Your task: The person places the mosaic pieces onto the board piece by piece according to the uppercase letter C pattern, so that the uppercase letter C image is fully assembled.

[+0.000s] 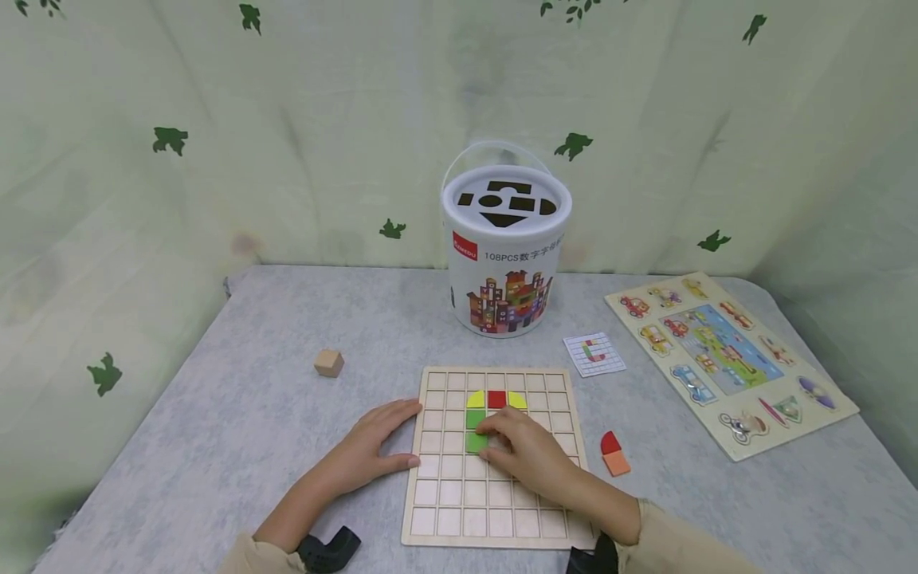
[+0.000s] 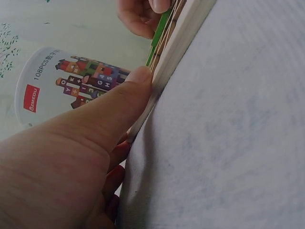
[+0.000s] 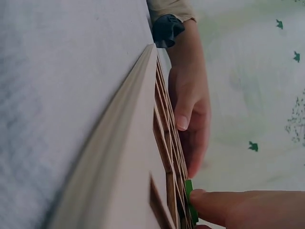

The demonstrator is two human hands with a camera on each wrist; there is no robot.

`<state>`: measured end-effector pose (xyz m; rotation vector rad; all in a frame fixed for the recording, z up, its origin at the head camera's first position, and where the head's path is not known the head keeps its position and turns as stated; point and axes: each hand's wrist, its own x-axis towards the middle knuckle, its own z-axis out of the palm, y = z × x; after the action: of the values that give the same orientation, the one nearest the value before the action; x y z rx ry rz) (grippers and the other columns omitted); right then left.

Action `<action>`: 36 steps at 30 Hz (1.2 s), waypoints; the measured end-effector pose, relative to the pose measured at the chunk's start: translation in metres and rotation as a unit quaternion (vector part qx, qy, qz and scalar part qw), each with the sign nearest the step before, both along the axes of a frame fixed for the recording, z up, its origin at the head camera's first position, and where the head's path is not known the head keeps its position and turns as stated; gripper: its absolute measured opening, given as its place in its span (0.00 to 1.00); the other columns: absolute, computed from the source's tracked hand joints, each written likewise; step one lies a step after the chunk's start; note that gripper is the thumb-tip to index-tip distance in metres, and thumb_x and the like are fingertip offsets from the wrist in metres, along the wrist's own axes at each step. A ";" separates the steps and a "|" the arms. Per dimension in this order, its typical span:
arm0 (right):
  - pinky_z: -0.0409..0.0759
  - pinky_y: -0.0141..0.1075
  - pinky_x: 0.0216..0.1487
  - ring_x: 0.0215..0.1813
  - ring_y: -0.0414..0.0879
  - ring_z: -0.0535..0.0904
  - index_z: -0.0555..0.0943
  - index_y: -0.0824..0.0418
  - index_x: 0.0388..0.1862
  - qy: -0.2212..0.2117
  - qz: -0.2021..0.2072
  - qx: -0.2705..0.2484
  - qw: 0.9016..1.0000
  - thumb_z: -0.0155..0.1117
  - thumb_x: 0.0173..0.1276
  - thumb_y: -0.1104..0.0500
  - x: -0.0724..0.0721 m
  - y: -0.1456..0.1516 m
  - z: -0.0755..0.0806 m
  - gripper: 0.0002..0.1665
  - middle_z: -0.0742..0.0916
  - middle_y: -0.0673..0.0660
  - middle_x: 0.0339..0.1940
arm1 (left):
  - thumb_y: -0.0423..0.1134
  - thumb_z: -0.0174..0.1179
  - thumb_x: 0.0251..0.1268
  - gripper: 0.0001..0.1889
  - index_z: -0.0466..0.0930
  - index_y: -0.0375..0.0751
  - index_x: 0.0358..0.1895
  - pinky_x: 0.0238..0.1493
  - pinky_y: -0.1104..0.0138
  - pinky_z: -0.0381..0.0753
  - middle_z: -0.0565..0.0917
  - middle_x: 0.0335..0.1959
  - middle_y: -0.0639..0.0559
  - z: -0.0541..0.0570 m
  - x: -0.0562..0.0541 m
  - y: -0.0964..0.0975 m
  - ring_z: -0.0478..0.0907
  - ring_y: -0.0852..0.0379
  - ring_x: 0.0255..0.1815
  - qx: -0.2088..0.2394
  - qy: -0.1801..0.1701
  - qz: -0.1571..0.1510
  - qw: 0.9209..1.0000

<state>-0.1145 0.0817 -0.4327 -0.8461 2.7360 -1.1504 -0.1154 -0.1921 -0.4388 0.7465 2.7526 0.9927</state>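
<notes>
A wooden grid board (image 1: 440,470) lies on the table in front of me. My left hand (image 1: 369,446) rests at its left edge, fingers and thumb extended, the thumb tip on the rim in the left wrist view. Over the board's middle, my right hand (image 1: 531,450) pinches a green square tile (image 1: 475,442) between thumb and fingertips, low at the grid. Directly above it sits another green square (image 1: 476,418). A red square (image 1: 496,399) lies in the top row between two yellow quarter-round tiles, the left one (image 1: 476,399) and the right one (image 1: 516,400).
Right of the board lie a red quarter-round tile (image 1: 610,442) and an orange square (image 1: 616,463). A pattern card (image 1: 594,355) lies at the upper right, near a picture puzzle board (image 1: 731,438). Behind stands a white bucket (image 1: 469,295); a wooden cube (image 1: 329,363) is at left.
</notes>
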 end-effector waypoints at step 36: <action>0.76 0.43 0.45 0.48 0.47 0.72 0.74 0.61 0.53 0.026 -0.141 0.018 0.989 0.70 0.52 0.61 0.028 0.103 0.028 0.28 0.77 0.51 0.50 | 0.58 0.60 0.51 0.40 0.60 0.43 0.66 0.61 0.47 0.52 0.61 0.66 0.48 0.001 0.000 -0.001 0.54 0.46 0.66 0.002 0.003 -0.005 1.000</action>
<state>-0.0862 0.1851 -0.4050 -0.5018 2.9824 -1.1280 -0.1151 -0.1928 -0.4381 0.7651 2.7500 0.9958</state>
